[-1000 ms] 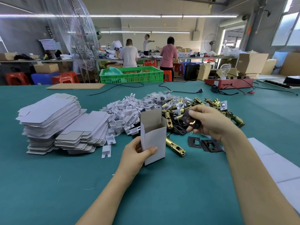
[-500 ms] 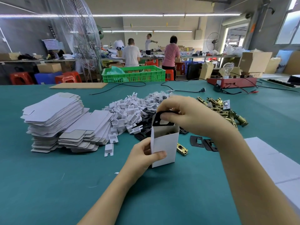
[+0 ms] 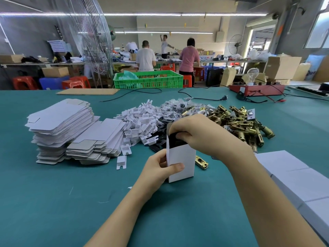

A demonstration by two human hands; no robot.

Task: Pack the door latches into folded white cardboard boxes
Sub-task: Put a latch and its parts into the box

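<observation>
hiding box [image 3: 181,163] mouth, right hand [image 3: 201,132]

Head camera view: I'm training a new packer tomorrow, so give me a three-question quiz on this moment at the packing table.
1. True or false: the left hand holds the white box upright on the table.
2. What is the right hand putting into the box's open top?
A. a black plate
B. a plug
C. a bulb
3. Fill in: the stack of flat boxes lies to the ____ of the upright box.

Key: 1 true. 2 A, the black plate. 3 left.
</observation>
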